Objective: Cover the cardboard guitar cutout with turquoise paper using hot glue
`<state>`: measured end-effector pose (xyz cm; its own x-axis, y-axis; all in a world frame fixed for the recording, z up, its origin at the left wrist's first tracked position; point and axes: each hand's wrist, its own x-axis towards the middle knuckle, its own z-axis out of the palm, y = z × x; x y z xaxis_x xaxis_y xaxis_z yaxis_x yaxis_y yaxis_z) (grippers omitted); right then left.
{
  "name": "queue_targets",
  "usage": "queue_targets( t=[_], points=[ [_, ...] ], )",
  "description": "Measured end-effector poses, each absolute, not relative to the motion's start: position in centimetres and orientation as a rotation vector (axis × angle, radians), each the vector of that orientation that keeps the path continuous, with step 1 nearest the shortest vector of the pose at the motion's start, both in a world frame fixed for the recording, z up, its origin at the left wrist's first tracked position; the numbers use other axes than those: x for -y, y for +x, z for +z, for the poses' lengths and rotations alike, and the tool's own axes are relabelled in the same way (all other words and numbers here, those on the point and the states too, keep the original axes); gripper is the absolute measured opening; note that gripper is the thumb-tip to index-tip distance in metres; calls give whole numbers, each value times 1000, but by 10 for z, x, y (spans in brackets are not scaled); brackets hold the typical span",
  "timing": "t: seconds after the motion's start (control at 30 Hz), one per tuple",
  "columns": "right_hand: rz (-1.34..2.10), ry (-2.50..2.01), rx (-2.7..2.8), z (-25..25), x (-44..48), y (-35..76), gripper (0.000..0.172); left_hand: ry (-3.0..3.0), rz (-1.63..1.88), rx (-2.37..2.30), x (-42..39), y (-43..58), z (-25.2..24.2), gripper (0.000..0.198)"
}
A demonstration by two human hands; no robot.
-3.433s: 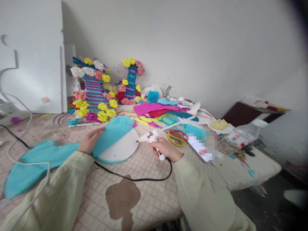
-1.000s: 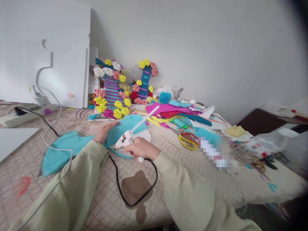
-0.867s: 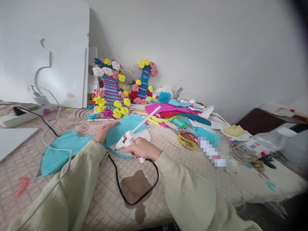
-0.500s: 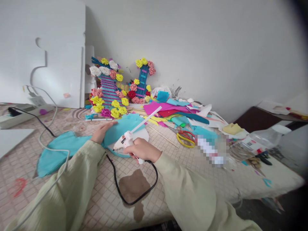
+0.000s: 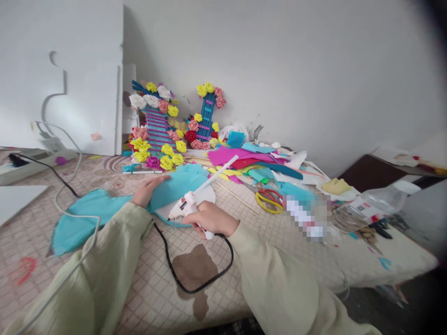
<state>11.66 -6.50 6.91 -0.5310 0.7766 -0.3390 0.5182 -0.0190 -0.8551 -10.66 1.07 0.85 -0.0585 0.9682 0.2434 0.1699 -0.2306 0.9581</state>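
Observation:
My right hand [image 5: 213, 217] is wrapped round a white hot glue gun [image 5: 187, 204], with a long glue stick [image 5: 220, 173] poking out of its back end. Its nozzle points left, low over the white part of a round piece partly covered in blue paper [image 5: 176, 188]. On the upper left of that piece lies my left hand [image 5: 148, 188], fingers stretched out flat on the blue paper. Left of it a second blue-covered part [image 5: 89, 223] rests on the table. A black cord [image 5: 188, 291] loops from the gun's handle across the tabletop.
Scissors [image 5: 268, 202] with red and yellow handles lie to the right, before a heap of coloured paper [image 5: 240, 158]. Flower-covered panels [image 5: 160, 128] lean at the back. A plastic bottle [image 5: 370, 209] lies at right, a power strip [image 5: 35, 165] at left. A pale cable [image 5: 78, 216] crosses my left sleeve.
My right hand has moved the glue gun slightly to the right along the round piece. My left hand stays in place on the blue paper.

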Motion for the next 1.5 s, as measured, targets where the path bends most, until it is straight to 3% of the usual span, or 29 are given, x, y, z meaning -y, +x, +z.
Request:
queue_targets(
  t=[0.53, 1.17, 1.5],
  points=[
    [1427, -1376, 2098, 68, 75, 128, 29, 1480, 1343, -1285, -6, -103, 14, 29],
    [1490, -1461, 2008, 68, 84, 145, 26, 1499, 1324, -1323, -7, -103, 14, 26],
    [1477, -1474, 1959, 68, 87, 155, 25, 1600, 1308, -1300, -8, -105, 12, 35]
  ],
)
